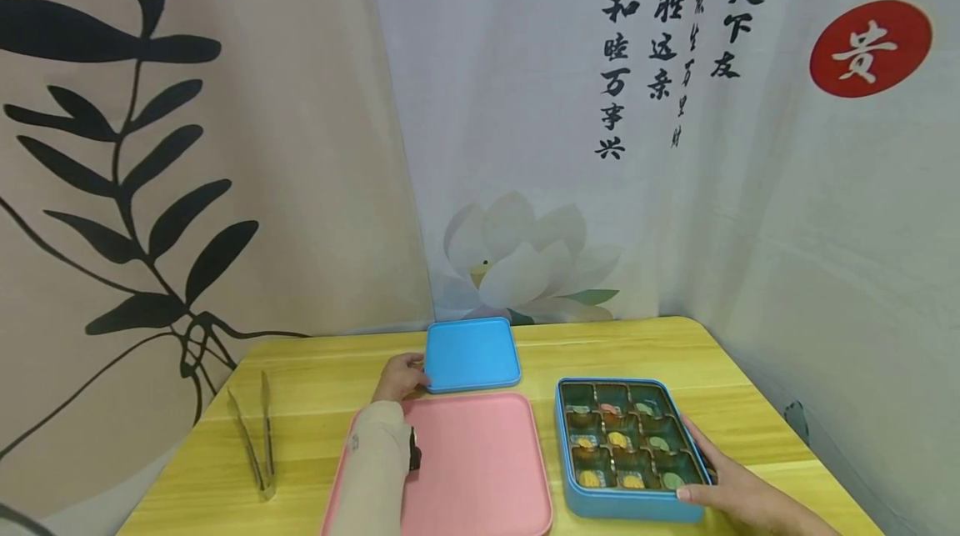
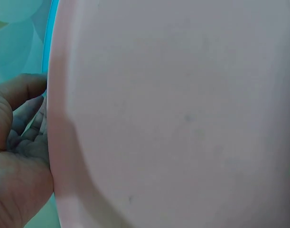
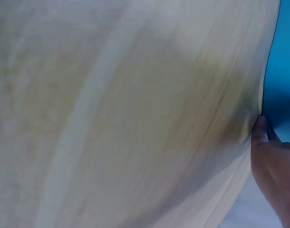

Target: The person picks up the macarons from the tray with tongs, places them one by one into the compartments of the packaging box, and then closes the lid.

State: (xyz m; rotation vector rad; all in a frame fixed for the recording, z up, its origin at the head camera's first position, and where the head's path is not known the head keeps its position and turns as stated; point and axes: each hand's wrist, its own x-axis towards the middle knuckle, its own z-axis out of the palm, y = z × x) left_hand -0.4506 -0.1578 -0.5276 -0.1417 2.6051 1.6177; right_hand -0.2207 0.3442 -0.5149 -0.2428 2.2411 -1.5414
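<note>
My left hand is at the near left corner of a flat blue lid, its thumb and fingers pinching the edge. In the left wrist view, the thumb reaches the lid's thin blue rim, with the other fingers curled below it. My right hand grips a blue box at its near right corner, thumb at the front and fingers along the right side. Inside the box, a dark divided insert has several compartments holding small yellow, green and reddish pieces.
A pink tray lies between the hands, partly under the left forearm. Metal tongs rest on the left of the yellow wood-grain table. Printed curtains hang behind the table and along its right side.
</note>
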